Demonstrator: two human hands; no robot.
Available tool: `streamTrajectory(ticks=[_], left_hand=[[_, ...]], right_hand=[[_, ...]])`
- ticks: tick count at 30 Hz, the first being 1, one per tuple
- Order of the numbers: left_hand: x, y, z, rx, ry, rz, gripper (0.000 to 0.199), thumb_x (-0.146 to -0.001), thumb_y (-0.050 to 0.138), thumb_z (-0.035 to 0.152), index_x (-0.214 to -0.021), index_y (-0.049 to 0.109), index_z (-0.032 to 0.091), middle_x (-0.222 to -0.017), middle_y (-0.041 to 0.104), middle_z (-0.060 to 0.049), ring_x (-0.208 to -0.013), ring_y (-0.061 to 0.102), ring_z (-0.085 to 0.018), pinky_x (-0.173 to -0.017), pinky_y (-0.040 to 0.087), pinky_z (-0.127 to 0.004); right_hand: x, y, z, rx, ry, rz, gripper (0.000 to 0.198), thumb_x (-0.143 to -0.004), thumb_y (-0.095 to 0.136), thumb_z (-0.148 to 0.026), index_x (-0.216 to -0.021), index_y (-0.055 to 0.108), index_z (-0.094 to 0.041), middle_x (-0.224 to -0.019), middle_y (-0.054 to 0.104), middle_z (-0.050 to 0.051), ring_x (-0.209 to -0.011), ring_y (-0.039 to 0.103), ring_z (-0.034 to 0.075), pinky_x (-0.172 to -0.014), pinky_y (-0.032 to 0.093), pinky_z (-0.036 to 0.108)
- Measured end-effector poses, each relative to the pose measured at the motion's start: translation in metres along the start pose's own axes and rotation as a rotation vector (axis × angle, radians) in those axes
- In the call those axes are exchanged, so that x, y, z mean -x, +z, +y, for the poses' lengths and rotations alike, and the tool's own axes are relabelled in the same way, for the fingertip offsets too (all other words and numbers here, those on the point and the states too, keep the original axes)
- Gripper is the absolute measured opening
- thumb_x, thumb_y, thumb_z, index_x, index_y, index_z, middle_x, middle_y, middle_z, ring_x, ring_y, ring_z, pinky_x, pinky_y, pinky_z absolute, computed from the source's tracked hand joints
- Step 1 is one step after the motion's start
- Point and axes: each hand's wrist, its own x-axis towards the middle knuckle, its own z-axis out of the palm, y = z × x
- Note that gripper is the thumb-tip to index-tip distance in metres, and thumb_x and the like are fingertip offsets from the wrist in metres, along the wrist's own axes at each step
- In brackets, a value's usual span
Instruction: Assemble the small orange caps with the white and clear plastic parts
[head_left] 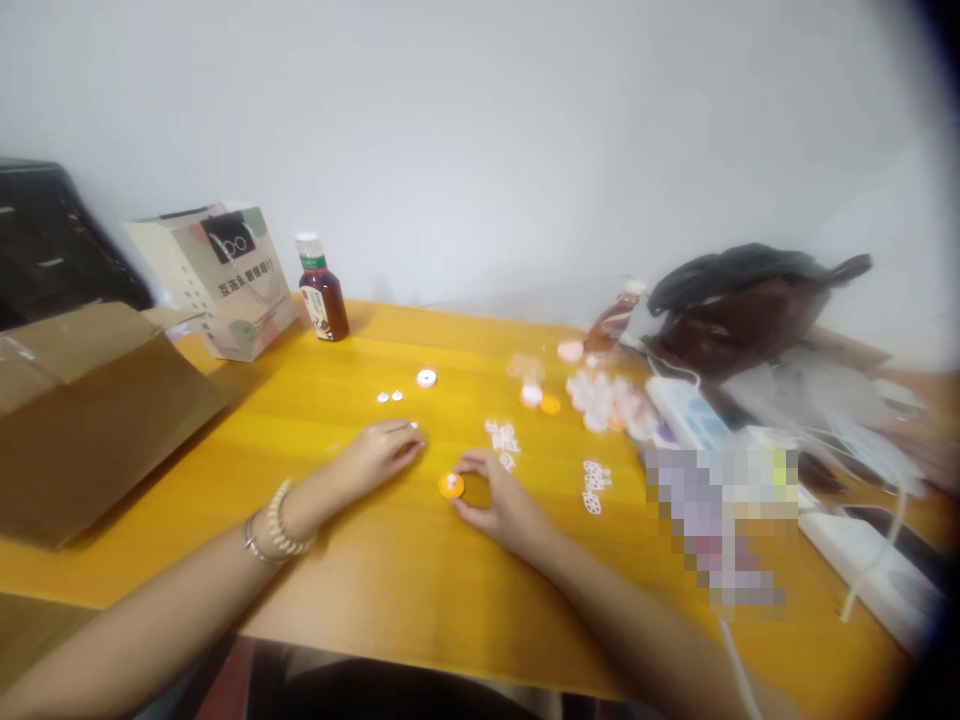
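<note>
On the yellow table, an orange disc (448,491) with a small white piece at its centre lies between the thumb and fingers of my right hand (504,505), which grip its edge. My left hand (381,452) is to the left of the disc, its fingers drawn together. A small white bit (413,427) shows at its fingertips; whether it is held or lies behind them is unclear. Beyond this hand are two small white pieces (390,396) and a white ring-like disc (427,378). White cut-out pieces (502,440) lie past my right hand.
A cardboard box (97,430), a paper bag (247,290) and a dark red bottle (324,300) stand left. Right are more white cut-outs (592,487), a blurred pile of pale discs (604,400), a tilted bottle (613,318), a dark bag (739,310), power strips (690,415) and cables.
</note>
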Motion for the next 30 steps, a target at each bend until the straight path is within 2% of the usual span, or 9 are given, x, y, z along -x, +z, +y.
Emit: streamTrajectory(ticks=[4, 9, 16, 21, 30], left_hand=[[0.004, -0.001, 0.015, 0.182, 0.192, -0.053, 0.016, -0.089, 0.044, 0.021, -0.09, 0.059, 0.015, -0.081, 0.061, -0.005, -0.075, 0.056, -0.012, -0.069, 0.045, -0.024], [0.006, 0.007, 0.025, 0.09, 0.292, -0.083, 0.018, -0.09, 0.043, 0.022, -0.088, 0.059, 0.015, -0.078, 0.059, -0.005, -0.075, 0.054, -0.013, -0.069, 0.043, -0.026], [0.004, 0.01, 0.031, -0.148, 0.377, -0.029, 0.023, -0.092, 0.037, 0.021, -0.083, 0.057, 0.015, -0.074, 0.058, -0.004, -0.069, 0.05, -0.014, -0.063, 0.037, -0.028], [0.005, 0.004, 0.039, -0.305, 0.446, -0.037, 0.02, -0.092, 0.037, 0.015, -0.091, 0.057, 0.013, -0.079, 0.06, -0.006, -0.071, 0.05, -0.015, -0.063, 0.035, -0.03], [0.006, 0.004, 0.04, -0.27, 0.428, -0.04, 0.022, -0.093, 0.035, 0.017, -0.097, 0.056, 0.014, -0.08, 0.06, -0.006, -0.073, 0.051, -0.015, -0.064, 0.036, -0.029]], right_hand=[[0.0, 0.002, 0.003, 0.002, -0.004, 0.005, 0.046, -0.072, 0.061, -0.02, -0.111, 0.036, -0.02, -0.101, 0.061, 0.008, -0.1, 0.058, 0.021, -0.088, 0.045, 0.037], [-0.001, 0.002, 0.001, 0.016, -0.013, 0.027, 0.046, -0.072, 0.061, -0.021, -0.111, 0.036, -0.02, -0.099, 0.061, 0.008, -0.098, 0.059, 0.021, -0.087, 0.046, 0.038], [0.0, 0.004, 0.002, 0.034, -0.02, 0.049, 0.046, -0.072, 0.061, -0.02, -0.111, 0.038, -0.02, -0.097, 0.061, 0.008, -0.095, 0.06, 0.021, -0.085, 0.047, 0.038], [-0.001, 0.003, 0.0, 0.046, -0.04, 0.049, 0.043, -0.072, 0.061, -0.018, -0.109, 0.039, -0.02, -0.095, 0.061, 0.008, -0.094, 0.06, 0.021, -0.083, 0.047, 0.038], [-0.001, 0.003, -0.001, 0.051, -0.045, 0.064, 0.041, -0.071, 0.062, -0.02, -0.107, 0.042, -0.02, -0.094, 0.062, 0.007, -0.091, 0.061, 0.021, -0.082, 0.049, 0.037]])
